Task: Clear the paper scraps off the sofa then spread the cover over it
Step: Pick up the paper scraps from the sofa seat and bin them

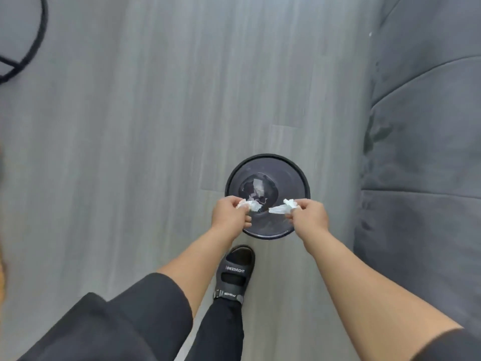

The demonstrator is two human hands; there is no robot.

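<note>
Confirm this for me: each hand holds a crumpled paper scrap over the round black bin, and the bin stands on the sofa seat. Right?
Not quite. In the head view the left hand and right hand each hold a crumpled paper scrap over the round black bin, but the bin stands on the grey floor, beside the sofa, not on its seat.
</note>
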